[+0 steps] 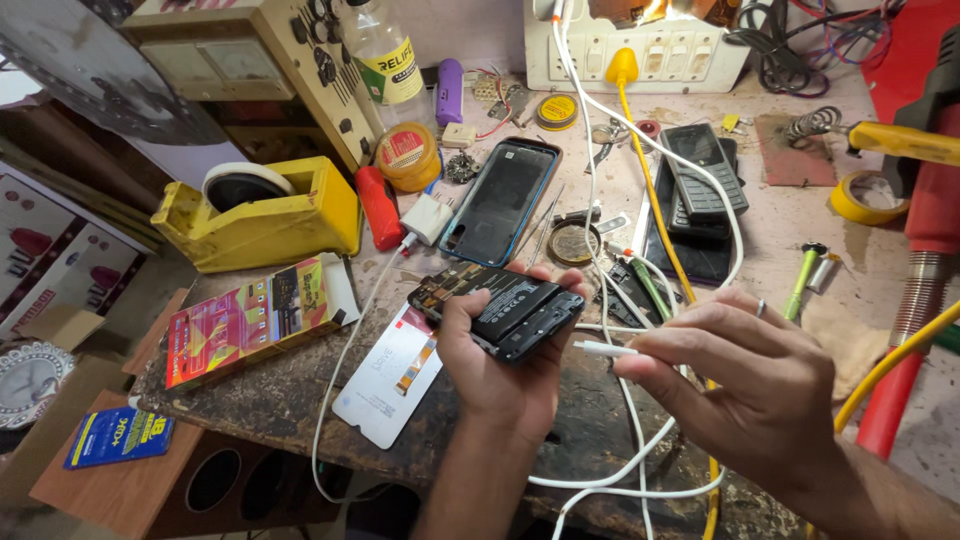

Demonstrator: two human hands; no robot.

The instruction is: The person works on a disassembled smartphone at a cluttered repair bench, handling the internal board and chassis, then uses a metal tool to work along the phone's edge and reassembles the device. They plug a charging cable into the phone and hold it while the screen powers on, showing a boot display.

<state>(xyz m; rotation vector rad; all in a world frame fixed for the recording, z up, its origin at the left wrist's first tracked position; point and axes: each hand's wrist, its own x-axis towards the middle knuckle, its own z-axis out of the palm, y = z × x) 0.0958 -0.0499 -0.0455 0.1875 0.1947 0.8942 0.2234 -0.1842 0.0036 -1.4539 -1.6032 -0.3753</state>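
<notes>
Cluttered, stained repair bench (300, 395) filling most of the frame, edges cut off on all sides. Centre frame: left hand (500, 365) curled around an opened phone (498, 308) with its back off, thumb on the near edge, fingertips wrapped over the far edge; inner parts dark and hard to make out. Just right of it: right hand (745, 385) pinching a white cable plug (605, 349) between thumb and fingers, tip aimed at the phone's right end, not quite touching; ring on one finger. White cable (640, 470) looping down below both hands and running off the bottom edge. Upper centre: dark phone back cover (500, 200) lying flat, partly behind a white charger block (427, 218). Upper right of centre: keypad phone (702, 172) stacked on another dark device, mostly hidden. Left: yellow tape dispenser (260, 215). Below it, a colourful box (245, 320) and a white card (390, 375), partly under the left hand. Upper right corner: red object cropped, unclear.
</notes>
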